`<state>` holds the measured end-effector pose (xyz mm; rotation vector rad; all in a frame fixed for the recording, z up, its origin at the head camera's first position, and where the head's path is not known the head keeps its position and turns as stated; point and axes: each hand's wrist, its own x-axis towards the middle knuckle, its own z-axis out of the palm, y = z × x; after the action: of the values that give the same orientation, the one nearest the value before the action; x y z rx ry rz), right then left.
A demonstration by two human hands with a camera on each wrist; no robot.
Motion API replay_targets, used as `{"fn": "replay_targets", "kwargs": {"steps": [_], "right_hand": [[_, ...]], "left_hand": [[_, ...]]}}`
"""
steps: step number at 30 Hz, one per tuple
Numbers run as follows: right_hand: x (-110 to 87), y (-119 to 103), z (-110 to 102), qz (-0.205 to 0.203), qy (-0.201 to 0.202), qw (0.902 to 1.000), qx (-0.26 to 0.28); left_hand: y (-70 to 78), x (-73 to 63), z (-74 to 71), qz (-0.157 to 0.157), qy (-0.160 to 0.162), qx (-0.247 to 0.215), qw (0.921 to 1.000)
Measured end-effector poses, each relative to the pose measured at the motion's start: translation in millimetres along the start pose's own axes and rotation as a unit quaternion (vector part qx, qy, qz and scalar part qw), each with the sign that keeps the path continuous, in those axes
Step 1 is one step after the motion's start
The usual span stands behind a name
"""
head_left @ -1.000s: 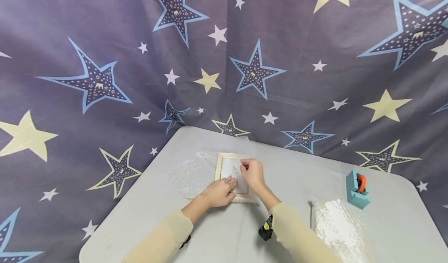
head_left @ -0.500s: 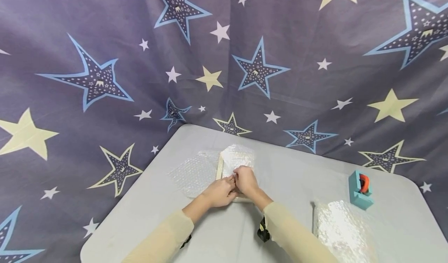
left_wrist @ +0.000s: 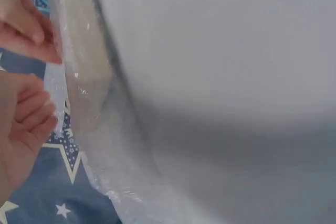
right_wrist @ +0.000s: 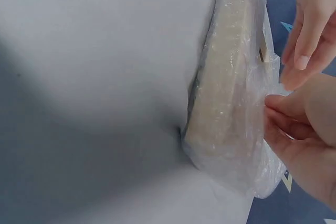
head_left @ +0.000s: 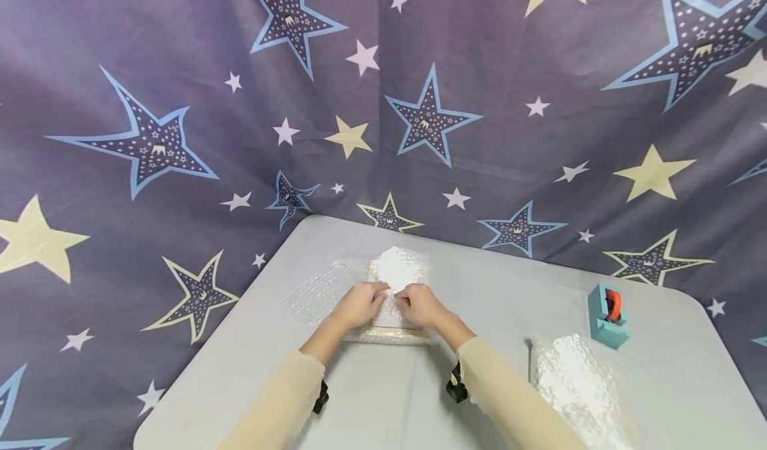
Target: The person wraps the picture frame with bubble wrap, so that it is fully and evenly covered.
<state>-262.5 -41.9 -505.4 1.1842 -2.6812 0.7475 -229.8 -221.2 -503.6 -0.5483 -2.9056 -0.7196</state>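
The pale wooden frame [right_wrist: 218, 82] lies flat on the table before me, with bubble wrap [head_left: 398, 270] folded over its face and a loose flap of it spreading out to the left. My right hand [head_left: 421, 305] pinches the wrap between thumb and bent fingers above the middle of the frame. My left hand [head_left: 358, 305] is relaxed just beside it, index finger reaching to the wrap, thumb apart and the other fingers loosely bent; I cannot tell how firmly it presses.

From above I see mostly shiny film and the frame's near rail. Both wrist views come in low and give me the frame's thick side through the film; the right one also shows my thumb and fingertip meeting at the wrap's edge.

Only the head view takes in the rest of the grey-white table [head_left: 252, 377]: a teal tape dispenser [head_left: 605, 320] with an orange roll [head_left: 614, 305], and nearer me a glossy clear plastic packet [head_left: 578, 383]. Behind, a purple-grey curtain [head_left: 491, 37] carries stars, some printed with little crowns.
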Motion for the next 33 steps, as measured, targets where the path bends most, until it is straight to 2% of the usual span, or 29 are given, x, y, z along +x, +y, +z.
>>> {"fn": "replay_targets", "kwargs": {"steps": [3,5,7,9,11,14,18,22,25,28,33], "right_hand": [[-3.6,0,3,-0.030,0.007,0.9995,-0.006],[-5.4,-2,6,-0.051,0.001,0.9984,-0.024],[-7.1,-6,8,-0.054,-0.012,0.9980,-0.031],[-8.3,-10,8,-0.048,-0.025,0.9977,-0.040],[-9.5,-14,8,-0.040,-0.034,0.9975,-0.047],[-11.7,-15,3,-0.030,-0.053,0.9976,-0.033],[-14.3,-5,-11,-0.032,-0.076,0.9963,0.025],[-19.6,16,-25,-0.035,-0.055,0.9975,0.027],[-27.1,31,-30,-0.013,-0.042,0.9990,0.012],[-33.6,41,-30,0.001,-0.052,0.9985,0.018],[-33.5,41,-24,-0.014,-0.065,0.9975,0.022]], "left_hand": [[-2.3,9.7,-2.0,-0.006,-0.026,0.055,0.9981],[-3.9,14.1,-2.3,-0.013,-0.065,0.091,0.9937],[-5.5,16.8,-2.2,-0.018,-0.092,0.119,0.9885],[-7.2,18.2,-2.2,-0.028,-0.105,0.130,0.9855],[-8.6,18.3,-1.5,-0.030,-0.109,0.131,0.9850],[-10.5,17.3,1.3,-0.017,-0.117,0.131,0.9843],[-10.5,15.3,5.4,-0.004,-0.131,0.151,0.9799],[-8.0,15.6,6.3,-0.002,-0.127,0.168,0.9776],[-6.4,16.2,5.9,0.003,-0.125,0.174,0.9768],[-6.1,16.4,6.4,0.003,-0.127,0.180,0.9754],[-5.5,18.4,7.9,0.002,-0.122,0.190,0.9742]]}}
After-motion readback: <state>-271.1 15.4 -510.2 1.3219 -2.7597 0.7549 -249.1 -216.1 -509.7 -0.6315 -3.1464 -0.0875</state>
